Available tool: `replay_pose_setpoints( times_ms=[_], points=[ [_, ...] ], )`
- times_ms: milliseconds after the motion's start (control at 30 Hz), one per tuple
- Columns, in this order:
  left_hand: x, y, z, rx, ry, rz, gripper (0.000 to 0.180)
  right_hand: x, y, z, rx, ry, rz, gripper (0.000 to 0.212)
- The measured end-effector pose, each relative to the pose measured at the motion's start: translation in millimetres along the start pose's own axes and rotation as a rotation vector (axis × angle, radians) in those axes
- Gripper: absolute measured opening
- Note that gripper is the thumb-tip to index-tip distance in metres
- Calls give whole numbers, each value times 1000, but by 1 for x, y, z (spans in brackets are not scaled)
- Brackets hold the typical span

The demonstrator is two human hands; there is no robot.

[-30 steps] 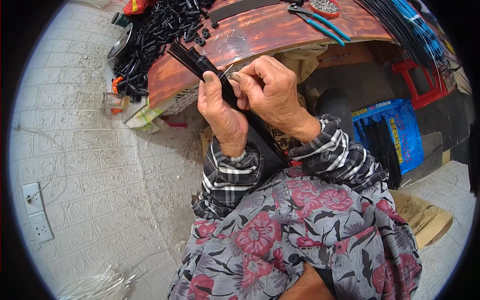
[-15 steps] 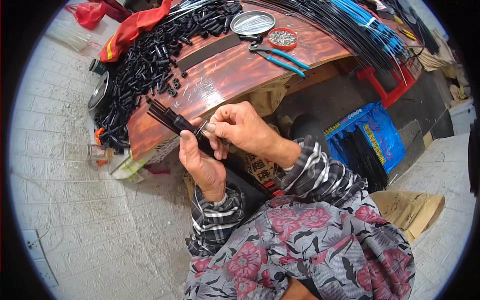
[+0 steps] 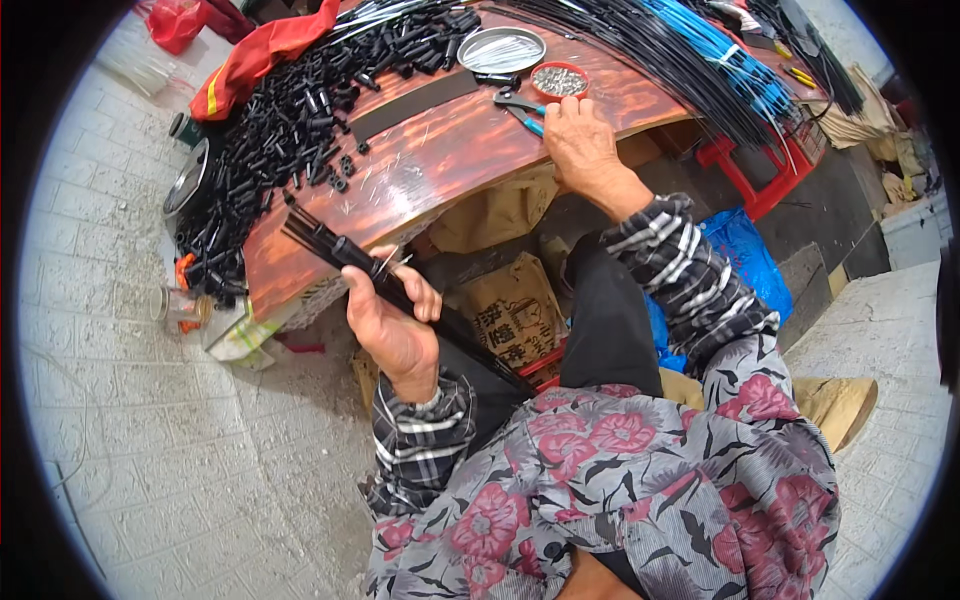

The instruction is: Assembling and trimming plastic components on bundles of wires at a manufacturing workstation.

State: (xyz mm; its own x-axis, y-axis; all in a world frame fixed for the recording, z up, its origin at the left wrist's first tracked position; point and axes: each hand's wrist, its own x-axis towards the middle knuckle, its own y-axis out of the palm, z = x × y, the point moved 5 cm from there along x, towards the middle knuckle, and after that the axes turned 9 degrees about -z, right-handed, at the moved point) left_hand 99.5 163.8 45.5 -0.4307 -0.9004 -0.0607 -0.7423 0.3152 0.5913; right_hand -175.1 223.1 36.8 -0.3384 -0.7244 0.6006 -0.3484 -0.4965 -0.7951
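Your left hand (image 3: 392,325), just left of the frame's centre, is clenched around a bundle of thin black cables (image 3: 345,252). The bundle runs on a slant from the upper left, where its separate ends fan out a little against the desk's edge, down toward the lower right, where it passes behind your palm and continues as a dark strip toward your lap. The strands are glossy black and packed tight, and a few fine silvery wire tips (image 3: 390,262) stick out just above your thumb. Your right hand (image 3: 580,140) lies in the upper middle of the frame, palm down on the reddish-brown wooden desk (image 3: 440,165), fingers spread and loosely curled, touching the blue-handled pliers (image 3: 522,110); whether it actually grips them you cannot tell. Just above the pliers sits a small red round dish of little metal pieces (image 3: 558,80), with a shallow round metal tray (image 3: 502,48) to its left. A heap of short black plastic tubes (image 3: 290,120) covers the desk's upper left part, and long black and blue cables (image 3: 700,60) lie in a sheaf across the upper right. Your sleeves are plaid, over a floral garment.
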Motion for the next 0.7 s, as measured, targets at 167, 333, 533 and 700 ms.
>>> replay_pose_setpoints(
  times_ms=[167, 333, 533, 700],
  points=[
    [5, -3, -2, -66, -28, -36, 69, -6, -3, 12, 31, -81, 95, 16],
    [12, -4, -2, -15, -38, -57, 72, -11, -9, 31, 121, -139, 128, 10],
    [7, -9, -7, 42, -20, -117, 74, -35, -35, 39, 786, 139, 207, 20],
    [10, -4, -6, 79, -16, -143, 75, -70, -58, 81, 1218, 185, 632, 28]
  ],
)
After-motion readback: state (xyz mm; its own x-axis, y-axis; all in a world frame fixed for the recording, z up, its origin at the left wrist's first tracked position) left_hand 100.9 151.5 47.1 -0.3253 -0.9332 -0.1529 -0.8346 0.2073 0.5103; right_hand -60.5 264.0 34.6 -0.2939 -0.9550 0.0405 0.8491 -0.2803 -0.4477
